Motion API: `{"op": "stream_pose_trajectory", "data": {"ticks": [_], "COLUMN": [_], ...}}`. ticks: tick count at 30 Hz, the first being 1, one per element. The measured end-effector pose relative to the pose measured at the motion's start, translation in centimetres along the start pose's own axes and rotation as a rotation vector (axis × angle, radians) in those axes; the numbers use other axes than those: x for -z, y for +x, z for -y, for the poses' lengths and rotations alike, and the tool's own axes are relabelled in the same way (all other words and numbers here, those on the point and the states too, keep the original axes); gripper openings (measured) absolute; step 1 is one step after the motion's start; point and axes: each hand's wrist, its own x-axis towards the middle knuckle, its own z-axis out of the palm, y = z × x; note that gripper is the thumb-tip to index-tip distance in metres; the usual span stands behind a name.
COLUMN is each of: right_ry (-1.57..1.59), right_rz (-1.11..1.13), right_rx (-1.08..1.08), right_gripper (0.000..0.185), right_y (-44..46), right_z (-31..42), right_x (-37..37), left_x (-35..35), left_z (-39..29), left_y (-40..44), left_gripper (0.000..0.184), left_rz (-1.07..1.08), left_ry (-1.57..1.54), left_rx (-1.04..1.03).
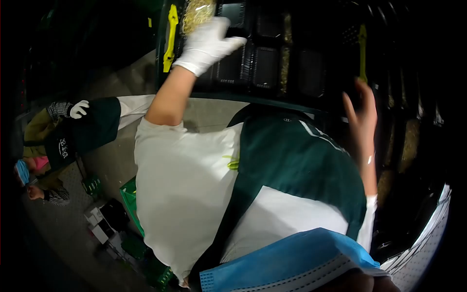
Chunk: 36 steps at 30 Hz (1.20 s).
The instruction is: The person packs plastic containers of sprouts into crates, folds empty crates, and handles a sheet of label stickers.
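My left hand [206, 46], in a white glove, reaches over the black trays with its thumb spread away from the fingers. Pale, noodle-like strands [197, 15] lie just beyond it, partly covered by the glove; whether it touches them is unclear. Nothing shows in its grasp. Bare and slightly blurred, my right hand [364, 114] is raised at the right with thumb and fingers apart, just below a yellow clip-like strip [363, 51]. Between the hands are black rectangular trays [266, 67] and a narrow row of pale bits [285, 63].
Another yellow strip [170, 39] stands left of my left hand. At the far left is a co-worker in a dark apron [95, 124], with one white-gloved hand [79, 109]. A green crate [130, 202] and white boxes [99, 225] are on the floor side. Dark racks fill the right.
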Motion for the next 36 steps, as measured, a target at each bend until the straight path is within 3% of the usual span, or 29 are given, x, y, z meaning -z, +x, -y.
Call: {"op": "stream_pose_trajectory", "data": {"ticks": [1, 2, 3, 5, 7, 11, 12, 13, 14, 15, 16, 17, 18, 20, 21, 22, 23, 25, 27, 29, 30, 31, 32, 33, 34, 35, 36], "right_ry": [-0.105, -0.221, -0.363, -0.64, -0.58, -0.461, -0.319, -0.191, -0.076, 0.026, 0.048, 0.071, -0.142, 0.245, 0.189, 0.172, 0.15, 0.141, -0.205, -0.415, -0.585, -0.69, -0.559, -0.431, -0.19, 0.05, 0.041], "right_rz": [0.122, 0.217, 0.428, 0.674, 0.567, 0.571, 0.423, 0.292, 0.123, -0.037, -0.211, -0.386, -0.449, -0.815, -1.029, -1.132, -1.231, -1.264, -1.008, -0.909, -0.844, -0.802, -0.849, -0.891, -0.898, -0.892, -0.804], "right_rx": [0.013, 0.009, -0.205, -0.492, -0.576, -0.675, -0.585, -0.478, -0.381, -0.264, -0.169, -0.065, -0.115, -0.034, -0.141, -0.024, -0.05, -0.181, -0.393, -0.749, -0.769, -0.689, -0.7, -0.71, -0.506, -0.296, -0.256], "right_gripper": [0.05, 0.066, 0.084, 0.098, 0.103, 0.095, 0.093, 0.091, 0.089, 0.089, 0.089, 0.09, 0.087, 0.08, 0.078, 0.077, 0.08, 0.081, 0.102, 0.105, 0.104, 0.098, 0.095, 0.093, 0.091, 0.089, 0.087], "right_y": [3.6, 6.7, 9.4, 10.8, 11.2, 11.6, 10.8, 9.1, 7.1, 5.5, 3.4, 0.8, -0.7, -5.4, -7.1, -7.9, -8.4, -9.6, -9.8, -10.3, -12.3, -13.9, -15.1, -15.5, -16.3, -17.0, -17.0], "right_z": [0.2, -0.2, -0.2, -1.9, -0.7, 0.1, 0.3, 1.0, 1.9, 3.4, 4.5, 5.0, 4.6, 2.9, 2.1, 0.9, -0.6, -7.1, -12.0, -11.9, -10.3, -9.9, -7.1, -3.2, -0.1, 2.5, 4.7], "right_x": [-2.9, -6.4, -10.0, -15.4, -16.3, -13.9, -11.2, -8.7, -4.8, -0.4, 3.6, 7.5, 9.4, 13.2, 14.5, 15.9, 16.8, 17.6, 17.7, 17.6, 17.4, 17.6, 17.7, 18.0, 18.2, 18.3, 18.5], "left_x": [-0.9, -1.5, -3.7, -4.3, -3.8, -3.2, -1.3, 0.5, 3.2, 5.3, 5.8, 10.5, 15.3, 14.1, 13.7, 10.4, 8.7, 7.9, 6.8, 7.1, 8.5, 7.9, 8.4, 7.4, 6.3, 4.7, 3.6], "left_z": [5.7, 9.1, 13.0, 12.5, 11.1, 14.4, 13.7, 12.9, 10.4, 8.4, 9.7, 22.2, 31.6, 31.2, 30.3, 19.2, 4.6, -8.4, -11.1, -17.1, -19.4, -21.8, -25.7, -28.5, -31.2, -34.1, -36.4], "left_y": [-0.2, -1.1, -1.6, -2.1, -2.1, -1.5, -2.1, -3.3, -4.6, -5.8, -7.5, -12.2, -16.2, -15.8, -15.8, -11.0, -5.2, 0.2, 3.4, 3.7, 1.6, 1.8, 0.4, 0.3, 0.2, 0.0, -1.2], "left_gripper": [0.073, 0.086, 0.103, 0.107, 0.107, 0.083, 0.072, 0.06, 0.044, 0.04, 0.042, 0.047, 0.052, 0.058, 0.059, 0.06, 0.061, 0.066, 0.069, 0.065, 0.062, 0.063, 0.062, 0.062, 0.066, 0.071, 0.072], "left_rz": [-0.019, 0.013, 0.023, -0.095, -0.049, -0.332, -0.205, -0.168, -0.221, -0.263, -0.449, 0.248, 0.828, 0.848, 0.834, 0.446, 0.255, 0.249, 0.237, 0.355, 0.538, 0.612, 0.825, 0.865, 0.973, 0.945, 0.83], "left_ry": [0.185, 0.06, -0.021, -0.1, -0.08, -0.306, -0.794, -1.133, -1.176, -1.321, -1.362, -1.18, -0.846, -0.88, -0.91, -1.444, -1.791, -2.033, -1.857, -1.907, -1.894, -1.925, -1.999, -1.935, -1.865, -1.785, -1.69], "left_rx": [0.217, 0.412, 0.421, 0.419, 0.469, 0.102, 0.099, 0.309, 0.224, 0.176, 0.433, 0.285, -0.11, -0.148, -0.136, -0.009, 0.035, 0.014, 0.0, 0.021, -0.019, -0.029, -0.134, -0.323, -0.467, -0.744, -0.89]}}
